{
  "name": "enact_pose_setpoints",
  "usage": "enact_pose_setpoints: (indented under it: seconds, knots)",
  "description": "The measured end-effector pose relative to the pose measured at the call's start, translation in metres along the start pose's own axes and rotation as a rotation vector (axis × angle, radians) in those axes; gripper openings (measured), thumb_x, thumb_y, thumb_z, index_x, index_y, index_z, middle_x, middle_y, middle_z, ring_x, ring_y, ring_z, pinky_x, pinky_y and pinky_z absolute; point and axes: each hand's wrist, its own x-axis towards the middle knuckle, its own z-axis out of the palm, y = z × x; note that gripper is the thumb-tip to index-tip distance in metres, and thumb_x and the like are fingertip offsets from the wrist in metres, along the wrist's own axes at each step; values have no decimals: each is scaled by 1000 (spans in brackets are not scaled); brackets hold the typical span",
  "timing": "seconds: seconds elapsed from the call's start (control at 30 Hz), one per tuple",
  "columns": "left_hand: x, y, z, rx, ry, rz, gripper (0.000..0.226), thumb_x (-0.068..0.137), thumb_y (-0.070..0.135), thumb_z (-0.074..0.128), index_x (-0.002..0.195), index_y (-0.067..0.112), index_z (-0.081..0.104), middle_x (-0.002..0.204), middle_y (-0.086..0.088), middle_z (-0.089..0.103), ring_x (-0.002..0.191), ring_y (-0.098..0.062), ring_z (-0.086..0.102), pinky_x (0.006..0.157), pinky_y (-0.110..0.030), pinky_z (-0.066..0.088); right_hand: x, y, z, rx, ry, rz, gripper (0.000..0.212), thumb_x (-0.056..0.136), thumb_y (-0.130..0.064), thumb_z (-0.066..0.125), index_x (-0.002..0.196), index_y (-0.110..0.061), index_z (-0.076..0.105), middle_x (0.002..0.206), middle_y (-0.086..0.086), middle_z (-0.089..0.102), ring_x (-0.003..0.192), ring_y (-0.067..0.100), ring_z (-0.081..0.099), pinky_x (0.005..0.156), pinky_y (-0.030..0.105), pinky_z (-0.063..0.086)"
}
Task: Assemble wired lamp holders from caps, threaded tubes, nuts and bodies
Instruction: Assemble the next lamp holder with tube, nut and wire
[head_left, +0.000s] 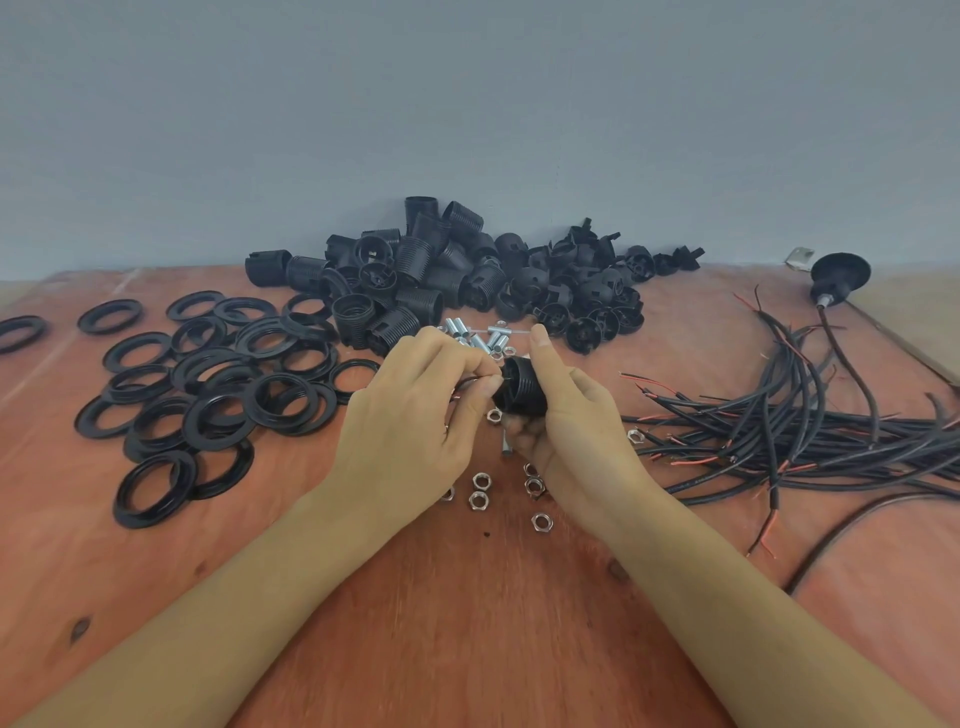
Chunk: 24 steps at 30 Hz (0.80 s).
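Black ribbed plastic, a lamp holder body (519, 387), sits above the middle of the plywood table (467, 623). The right hand (576, 431) grips it, fingers wrapped beneath and thumb stretched over the top. The left hand (410, 415) is curled, its thumb and forefinger pinched at the body's left end. Whether they hold the rim or something small there, I cannot tell. Steel nuts (480, 491) lie scattered under the hands and threaded tubes (483, 338) just beyond them. Farther back is a heap of bodies and caps (467, 280). Black rings (218, 384) spread to the left and wires (805, 426) to the right.
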Motion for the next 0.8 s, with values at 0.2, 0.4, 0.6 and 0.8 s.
enact_pose_setpoints:
  seconds: [0.2,0.4,0.6,0.8]
  knots:
    - [-1,3,-2,-140,26,-53,17,94,27,54,91,13,64,87,5,56,77,-15,54,64,-37,48,1,0,-3,101,-78,94,43,99,-47,49,97,-6,60,74,6,58,48,9,45,44,20,36]
    - [-1,8,-1,-129,21,-67,12,91,21,60,88,11,67,82,2,58,72,-17,54,61,-38,48,3,1,-3,115,-84,109,42,102,-44,44,87,-8,60,66,4,54,47,10,44,42,21,36]
    - [0,9,-3,-121,7,-80,14,90,24,59,86,13,67,80,4,57,73,-16,53,61,-35,47,0,0,0,-5,-47,-7,44,102,-44,43,84,-8,61,60,3,52,47,11,44,48,23,34]
    - [1,9,-4,-105,-20,-78,21,90,32,53,86,15,66,80,8,55,75,-11,50,62,-27,44,-2,1,0,-23,-32,-21,43,101,-45,44,89,-8,62,64,4,54,51,11,46,56,27,37]
